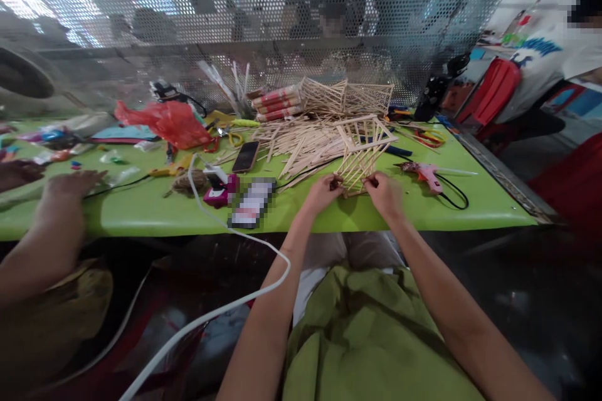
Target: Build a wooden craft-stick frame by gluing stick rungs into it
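A lattice frame built of thin wooden sticks (363, 151) stands tilted on the green table (141, 210) in front of me. My left hand (322, 192) pinches its lower left corner with closed fingers. My right hand (386, 193) grips the lower right corner, fingers curled around the sticks. A heap of loose wooden sticks (301, 141) lies just behind the frame.
A pink glue gun (426, 173) with a black cord lies right of my hands. Two phones (246, 156), a pink charger (220, 191) and a white cable (226, 310) lie left. Another person's hand (66, 191) rests at the table's left. Finished stick frames (345, 97), scissors (430, 136) and a red bag (172, 122) lie behind.
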A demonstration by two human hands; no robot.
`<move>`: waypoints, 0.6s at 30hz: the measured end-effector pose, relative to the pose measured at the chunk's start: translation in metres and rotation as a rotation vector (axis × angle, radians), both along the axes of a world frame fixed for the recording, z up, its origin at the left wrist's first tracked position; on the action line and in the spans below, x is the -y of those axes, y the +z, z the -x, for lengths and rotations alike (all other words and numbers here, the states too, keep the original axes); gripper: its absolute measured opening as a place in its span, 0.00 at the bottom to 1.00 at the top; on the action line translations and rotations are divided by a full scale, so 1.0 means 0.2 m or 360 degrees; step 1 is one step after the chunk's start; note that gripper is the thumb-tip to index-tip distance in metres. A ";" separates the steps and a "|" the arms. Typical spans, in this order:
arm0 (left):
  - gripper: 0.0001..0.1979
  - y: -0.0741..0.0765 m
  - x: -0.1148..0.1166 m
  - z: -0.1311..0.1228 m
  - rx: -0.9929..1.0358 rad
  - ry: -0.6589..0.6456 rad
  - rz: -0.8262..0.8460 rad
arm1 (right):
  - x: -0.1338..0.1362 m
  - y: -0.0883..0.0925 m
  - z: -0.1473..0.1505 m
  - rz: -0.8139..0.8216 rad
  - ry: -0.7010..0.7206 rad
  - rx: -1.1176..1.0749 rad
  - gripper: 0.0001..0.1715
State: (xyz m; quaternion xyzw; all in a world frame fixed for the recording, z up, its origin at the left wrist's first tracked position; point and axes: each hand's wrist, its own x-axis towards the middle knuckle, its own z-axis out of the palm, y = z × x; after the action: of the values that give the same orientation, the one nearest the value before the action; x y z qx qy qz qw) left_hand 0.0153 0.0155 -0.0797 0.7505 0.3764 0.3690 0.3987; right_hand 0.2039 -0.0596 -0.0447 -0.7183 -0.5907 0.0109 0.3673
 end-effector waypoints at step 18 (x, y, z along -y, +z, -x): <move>0.11 0.05 0.02 -0.01 -0.0175 0.0028 -0.0107 | -0.02 -0.04 -0.05 -0.0146 0.0018 0.0070 0.20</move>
State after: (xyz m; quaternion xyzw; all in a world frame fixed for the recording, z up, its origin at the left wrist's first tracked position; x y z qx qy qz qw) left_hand 0.0166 0.0106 -0.0702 0.7793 0.3917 0.3431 0.3487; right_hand 0.2134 -0.0558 -0.0535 -0.6975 -0.6026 -0.0300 0.3866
